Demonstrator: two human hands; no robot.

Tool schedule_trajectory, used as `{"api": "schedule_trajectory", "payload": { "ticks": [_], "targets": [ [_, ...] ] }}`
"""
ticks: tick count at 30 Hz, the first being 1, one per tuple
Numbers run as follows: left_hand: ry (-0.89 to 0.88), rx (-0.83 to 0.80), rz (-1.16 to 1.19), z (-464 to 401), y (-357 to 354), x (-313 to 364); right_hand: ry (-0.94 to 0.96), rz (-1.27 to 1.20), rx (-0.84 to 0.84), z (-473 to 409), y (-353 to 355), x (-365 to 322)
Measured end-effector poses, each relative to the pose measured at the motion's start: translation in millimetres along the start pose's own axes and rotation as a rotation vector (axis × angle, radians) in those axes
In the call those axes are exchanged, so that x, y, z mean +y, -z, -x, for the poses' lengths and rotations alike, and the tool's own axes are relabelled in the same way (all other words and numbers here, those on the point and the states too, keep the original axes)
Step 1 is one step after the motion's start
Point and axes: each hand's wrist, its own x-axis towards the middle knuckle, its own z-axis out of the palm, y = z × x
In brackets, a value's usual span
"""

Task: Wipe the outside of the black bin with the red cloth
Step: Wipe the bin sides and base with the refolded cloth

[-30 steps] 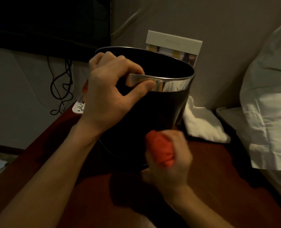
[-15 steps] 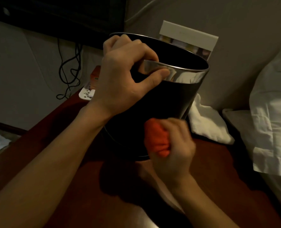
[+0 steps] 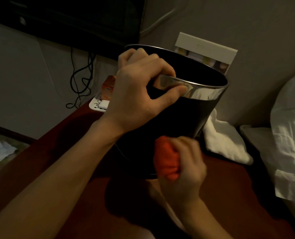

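The bin (image 3: 186,121) is seen standing on the dark red surface (image 3: 77,195), tilted slightly, with its open mouth turned up and its shiny metal rim band facing the camera. The rim is gripped by the left hand (image 3: 136,99): the thumb is pressed on the outside of the band and the fingers (image 3: 136,54) are curled over the edge into the bin. Low on the bin's near side, close to its base, the cloth (image 3: 166,160) is held bunched in the right hand (image 3: 184,163), whose fingers are closed tightly round it; the cloth is pressed against the black wall. The right hand is blurred, so finer detail of its hold cannot be told. Just right of the bin, a crumpled white towel (image 3: 224,144) is lying on the surface, and further right white bedding (image 3: 291,135) is visible. Behind the bin a card (image 3: 205,49) is leaned against the wall. Left of the bin, a white power strip (image 3: 98,105) and an orange box (image 3: 107,87) are found at the far edge of the surface, with black cables (image 3: 79,78) hanging above them, below a dark screen (image 3: 74,18).
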Motion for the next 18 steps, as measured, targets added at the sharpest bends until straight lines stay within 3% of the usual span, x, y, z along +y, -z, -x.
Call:
{"api": "schedule_trajectory", "payload": {
  "ticks": [3, 8, 14, 18],
  "targets": [
    [-0.011, -0.005, 0.003, 1.3, -0.4, -2.5, 0.083, 0.016, -0.114, 15.4, -4.9, 6.0],
    [0.007, -0.005, 0.006, 0.3, 1.5, -0.2, -0.038, 0.026, 0.108, -13.4, 16.5, 9.6],
    [-0.008, -0.021, 0.005, 0.4, 2.0, -2.0, 0.121, 0.063, -0.127, 25.2, -3.5, 12.6],
    [0.014, -0.023, 0.006, -0.7, 3.7, -0.4, -0.033, 0.034, 0.099, -4.4, 14.4, 10.3]
  ]
}}
